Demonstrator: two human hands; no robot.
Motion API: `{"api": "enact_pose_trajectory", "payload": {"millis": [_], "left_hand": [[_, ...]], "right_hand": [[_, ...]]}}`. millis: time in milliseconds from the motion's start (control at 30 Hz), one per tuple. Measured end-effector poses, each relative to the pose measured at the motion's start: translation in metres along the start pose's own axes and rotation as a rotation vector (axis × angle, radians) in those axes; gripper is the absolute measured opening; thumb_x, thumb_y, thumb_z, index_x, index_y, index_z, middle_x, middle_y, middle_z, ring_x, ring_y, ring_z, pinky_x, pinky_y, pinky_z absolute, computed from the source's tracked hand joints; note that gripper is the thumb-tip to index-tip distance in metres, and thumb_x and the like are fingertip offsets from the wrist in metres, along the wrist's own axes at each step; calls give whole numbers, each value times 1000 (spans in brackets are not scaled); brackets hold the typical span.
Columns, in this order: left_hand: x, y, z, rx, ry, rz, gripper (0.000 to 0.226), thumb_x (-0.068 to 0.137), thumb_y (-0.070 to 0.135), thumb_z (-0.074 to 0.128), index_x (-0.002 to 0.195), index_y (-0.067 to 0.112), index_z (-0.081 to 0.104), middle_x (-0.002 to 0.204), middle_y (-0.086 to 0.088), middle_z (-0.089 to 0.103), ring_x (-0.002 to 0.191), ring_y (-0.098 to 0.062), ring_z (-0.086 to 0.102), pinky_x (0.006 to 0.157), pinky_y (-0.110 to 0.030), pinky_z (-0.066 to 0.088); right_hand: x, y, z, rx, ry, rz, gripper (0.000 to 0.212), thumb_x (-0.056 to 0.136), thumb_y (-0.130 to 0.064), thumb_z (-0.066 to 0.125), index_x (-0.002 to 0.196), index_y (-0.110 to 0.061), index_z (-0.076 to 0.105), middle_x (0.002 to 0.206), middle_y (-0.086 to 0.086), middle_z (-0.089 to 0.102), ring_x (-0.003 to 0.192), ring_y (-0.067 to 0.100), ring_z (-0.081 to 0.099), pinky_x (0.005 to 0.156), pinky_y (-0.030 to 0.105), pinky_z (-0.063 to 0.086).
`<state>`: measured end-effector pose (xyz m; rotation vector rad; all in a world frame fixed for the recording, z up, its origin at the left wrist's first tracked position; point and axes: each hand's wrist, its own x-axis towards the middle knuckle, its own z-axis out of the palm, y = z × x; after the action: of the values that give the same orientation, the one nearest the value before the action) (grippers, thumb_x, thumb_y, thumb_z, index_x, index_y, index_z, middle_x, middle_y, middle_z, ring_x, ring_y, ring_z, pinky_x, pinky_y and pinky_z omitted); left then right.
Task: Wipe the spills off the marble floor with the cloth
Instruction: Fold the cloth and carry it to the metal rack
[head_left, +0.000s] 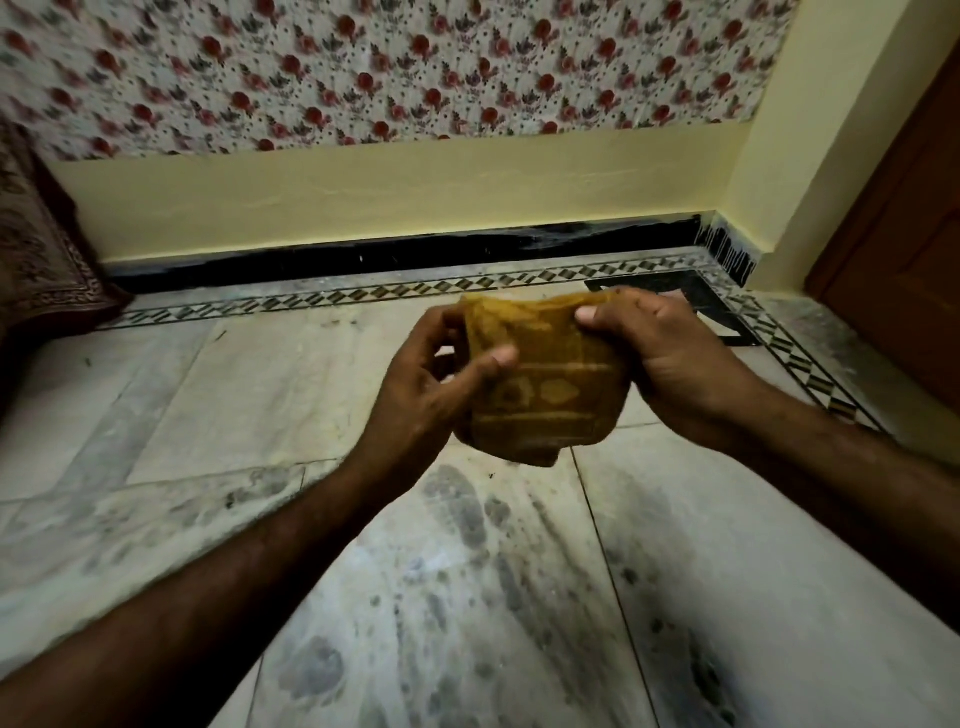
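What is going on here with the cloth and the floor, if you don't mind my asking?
A person holds a folded yellow cloth up in both hands, the left hand on its left edge and the right hand pinching its top right corner. The cloth is above the marble floor, not touching it. Dark smudges still mark the tiles below and nearer the camera, so the wiping is not finished. A patterned fabric hangs at the far left, and a wooden door stands at the right.
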<state>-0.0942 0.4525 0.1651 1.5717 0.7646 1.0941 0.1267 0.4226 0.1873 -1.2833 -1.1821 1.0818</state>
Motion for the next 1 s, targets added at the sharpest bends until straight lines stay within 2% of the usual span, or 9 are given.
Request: {"api": "enact_pose_trajectory", "payload": {"millis": [100, 233, 433, 567, 667, 733, 833, 933, 1000], "left_hand": [[2, -10, 4, -103, -104, -137, 74, 81, 5, 78, 143, 31, 47, 129, -2, 61, 112, -22, 68, 83, -37, 60], [-1, -37, -1, -225, -174, -329, 94, 79, 0, 76, 153, 37, 33, 142, -11, 55, 121, -33, 63, 96, -54, 55], [11, -54, -4, -355, -258, -323, 94, 84, -12, 63, 153, 42, 30, 143, -14, 54, 123, -40, 61, 92, -54, 56], [21, -62, -11, -338, -187, -272, 83, 76, 3, 76, 144, 38, 45, 136, -10, 60, 121, -34, 63, 93, -53, 57], [34, -67, -15, -313, -124, -277, 49, 75, 26, 76, 123, 24, 63, 113, -3, 70, 107, -25, 68, 78, -35, 57], [41, -77, -13, -272, -36, -314, 30, 81, 28, 73, 109, 20, 70, 103, -1, 71, 101, -24, 66, 76, -35, 57], [47, -91, -10, -322, 48, -338, 22, 85, 25, 70, 105, 15, 72, 106, -10, 71, 103, -30, 68, 83, -46, 59], [52, -101, -16, -343, 58, -317, 25, 87, 15, 71, 112, 18, 69, 110, -10, 72, 103, -30, 70, 78, -41, 59], [55, -113, -19, -303, 22, -349, 44, 82, 12, 75, 124, 23, 64, 118, -12, 70, 108, -33, 69, 80, -47, 59]], "right_hand": [[-9, 18, 8, 259, -44, 189, 36, 95, -27, 65, 128, -14, 63, 120, 5, 75, 113, 26, 72, 92, 47, 62], [-15, 42, 10, 200, 13, 262, 29, 99, -15, 64, 127, -16, 66, 116, 6, 77, 113, 31, 71, 91, 46, 59], [-3, 52, 15, 426, 5, 356, 38, 103, -44, 55, 136, -24, 60, 131, 8, 71, 119, 33, 70, 96, 64, 57], [14, 54, 6, 499, -19, 304, 41, 104, -46, 46, 127, -20, 69, 127, 12, 74, 115, 31, 73, 96, 60, 58], [26, 57, 2, 425, -117, 208, 40, 89, -53, 64, 111, -22, 78, 116, 5, 78, 111, 27, 74, 96, 51, 61], [32, 67, 5, 322, -198, 231, 55, 69, -63, 84, 106, -23, 81, 115, 9, 78, 112, 31, 73, 100, 66, 51], [47, 83, 5, 268, -157, 253, 68, 62, -46, 96, 115, -10, 73, 125, 31, 66, 121, 60, 55, 96, 92, 25], [65, 91, -1, 228, -129, 246, 45, 71, -17, 88, 113, -10, 73, 119, 23, 72, 112, 55, 64, 97, 80, 40], [74, 101, 4, 228, -131, 299, 50, 75, -12, 88, 122, -13, 69, 126, 20, 71, 113, 43, 70, 98, 73, 48]]}}
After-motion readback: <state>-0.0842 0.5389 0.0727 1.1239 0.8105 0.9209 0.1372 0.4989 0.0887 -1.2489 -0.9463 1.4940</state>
